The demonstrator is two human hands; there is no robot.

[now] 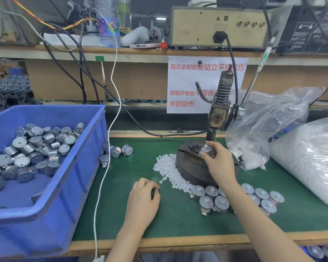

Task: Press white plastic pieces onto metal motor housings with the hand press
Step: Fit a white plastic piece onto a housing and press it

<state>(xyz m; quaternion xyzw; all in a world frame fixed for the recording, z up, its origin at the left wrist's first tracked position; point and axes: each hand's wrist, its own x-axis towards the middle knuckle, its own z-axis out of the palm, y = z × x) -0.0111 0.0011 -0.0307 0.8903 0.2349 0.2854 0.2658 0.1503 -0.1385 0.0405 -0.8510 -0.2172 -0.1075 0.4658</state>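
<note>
Just behind hand press (217, 118), white notice (187, 82), red lettering: "每次录制前要站立"

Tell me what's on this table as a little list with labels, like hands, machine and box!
Right side: right hand grips a metal motor on the press base
Left side: left hand curled on the green mat beside loose white pieces; what it holds is unclear
Machine: hand press upright behind the motor
Box: blue box at left, holding loose motors
Front row: motors with white tops by the right wrist
Bags: clear bags of white pieces at right
</note>
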